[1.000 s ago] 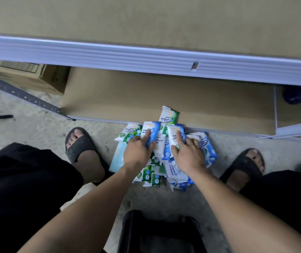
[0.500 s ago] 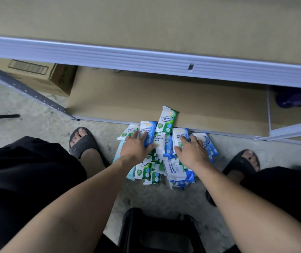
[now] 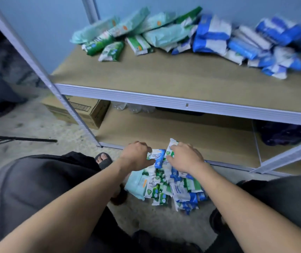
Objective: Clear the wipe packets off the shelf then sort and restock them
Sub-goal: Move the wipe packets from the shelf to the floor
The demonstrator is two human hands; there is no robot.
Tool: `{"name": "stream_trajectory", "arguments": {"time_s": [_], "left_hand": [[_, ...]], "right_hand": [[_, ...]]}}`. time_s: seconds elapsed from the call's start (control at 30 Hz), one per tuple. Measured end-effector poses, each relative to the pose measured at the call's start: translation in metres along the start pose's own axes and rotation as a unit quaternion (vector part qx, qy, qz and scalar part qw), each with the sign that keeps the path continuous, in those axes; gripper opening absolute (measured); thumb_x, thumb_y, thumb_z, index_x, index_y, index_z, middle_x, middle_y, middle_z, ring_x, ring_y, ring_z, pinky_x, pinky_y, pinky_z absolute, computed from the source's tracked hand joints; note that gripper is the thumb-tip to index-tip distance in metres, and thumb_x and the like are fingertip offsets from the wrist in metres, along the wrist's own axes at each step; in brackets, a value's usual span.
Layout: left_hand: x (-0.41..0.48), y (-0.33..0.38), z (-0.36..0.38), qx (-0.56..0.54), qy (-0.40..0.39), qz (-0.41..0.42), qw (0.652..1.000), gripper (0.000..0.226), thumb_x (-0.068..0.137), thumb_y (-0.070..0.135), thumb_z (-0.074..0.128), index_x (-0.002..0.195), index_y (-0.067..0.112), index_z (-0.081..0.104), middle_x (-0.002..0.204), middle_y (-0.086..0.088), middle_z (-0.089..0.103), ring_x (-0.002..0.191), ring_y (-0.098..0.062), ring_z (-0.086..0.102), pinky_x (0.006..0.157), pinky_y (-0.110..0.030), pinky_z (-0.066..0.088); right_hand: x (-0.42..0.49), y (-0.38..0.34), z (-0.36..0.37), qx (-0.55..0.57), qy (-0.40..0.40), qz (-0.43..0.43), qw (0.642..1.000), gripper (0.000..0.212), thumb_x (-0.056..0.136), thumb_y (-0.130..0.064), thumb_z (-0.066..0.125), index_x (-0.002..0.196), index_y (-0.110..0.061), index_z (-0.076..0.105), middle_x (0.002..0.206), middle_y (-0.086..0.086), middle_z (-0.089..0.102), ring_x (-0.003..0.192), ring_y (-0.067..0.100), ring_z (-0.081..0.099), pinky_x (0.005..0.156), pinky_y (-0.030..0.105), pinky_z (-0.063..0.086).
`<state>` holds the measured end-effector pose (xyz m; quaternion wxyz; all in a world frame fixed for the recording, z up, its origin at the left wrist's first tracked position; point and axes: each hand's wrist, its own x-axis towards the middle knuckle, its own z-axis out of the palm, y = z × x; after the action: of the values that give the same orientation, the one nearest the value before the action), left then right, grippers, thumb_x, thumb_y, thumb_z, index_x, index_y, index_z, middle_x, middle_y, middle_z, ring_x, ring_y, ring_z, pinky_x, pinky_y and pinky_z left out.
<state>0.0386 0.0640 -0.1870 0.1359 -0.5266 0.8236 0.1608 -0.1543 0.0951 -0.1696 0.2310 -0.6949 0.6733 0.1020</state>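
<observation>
A: where are the packets?
B: two lots. Mixed floor pile [image 3: 166, 189] lies on the ground against the front lip of the bottom shelf [image 3: 191, 137], between the person's feet. The rest lies at the back of the middle shelf [image 3: 164, 79]: green packs [image 3: 131, 33] on the left, blue packs [image 3: 251, 42] on the right, meeting in the middle.
A: hands?
B: both on top of the pile. Left hand [image 3: 137, 156] is curled, thumb and fingers pinching a blue packet [image 3: 158, 157]. Right hand [image 3: 184, 157] is curled over a green-and-white packet [image 3: 172, 144]. Reads as gripping it; can't tell how firmly.
A: step?
B: looks like sorting by colour ahead of restock.
A: how to do it clean?
B: one colour per hand. Take from the top layer only. The wraps look slick and they overlap, so pulling from underneath likely spills the pile. Pinch the body, not the seal flap. Build two stacks on the floor, then lift each whole to its matching side of the middle shelf. Left arm should stay clear of the upright post [image 3: 36, 65].
</observation>
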Motion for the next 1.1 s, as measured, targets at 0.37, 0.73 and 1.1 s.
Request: {"name": "stream_trajectory", "arguments": {"time_s": [0.37,0.73,1.1], "left_hand": [[-0.06,-0.064,-0.14,0.057,0.224,0.011,0.973,0.046,0.089,0.056,0.058,0.125,0.028,0.066,0.121,0.002,0.067,0.111,-0.026,0.061,0.083,-0.036,0.051],[0.009,-0.129,-0.205,0.001,0.306,-0.062,0.95,0.055,0.093,0.047,0.056,0.144,0.027,0.05,0.15,0.003,0.049,0.13,-0.024,0.049,0.098,-0.038,0.047],[0.082,-0.156,-0.191,-0.11,0.314,-0.09,0.939,0.064,0.101,0.052,0.041,0.159,0.032,0.02,0.167,-0.002,0.013,0.153,-0.027,0.015,0.122,-0.046,0.019]], "right_hand": [[-0.028,-0.08,-0.148,0.005,0.177,-0.14,0.974,0.047,0.096,-0.051,0.051,0.136,-0.028,0.056,0.131,0.002,0.059,0.125,0.027,0.052,0.101,0.041,0.046],[0.052,-0.106,-0.226,-0.023,0.234,-0.144,0.961,0.052,0.096,-0.045,0.053,0.142,-0.022,0.053,0.138,0.005,0.055,0.127,0.026,0.051,0.101,0.04,0.047],[0.145,-0.136,-0.251,-0.006,0.251,-0.127,0.96,0.045,0.091,-0.026,0.056,0.133,-0.009,0.056,0.129,0.016,0.054,0.122,0.036,0.052,0.098,0.045,0.048]]}}
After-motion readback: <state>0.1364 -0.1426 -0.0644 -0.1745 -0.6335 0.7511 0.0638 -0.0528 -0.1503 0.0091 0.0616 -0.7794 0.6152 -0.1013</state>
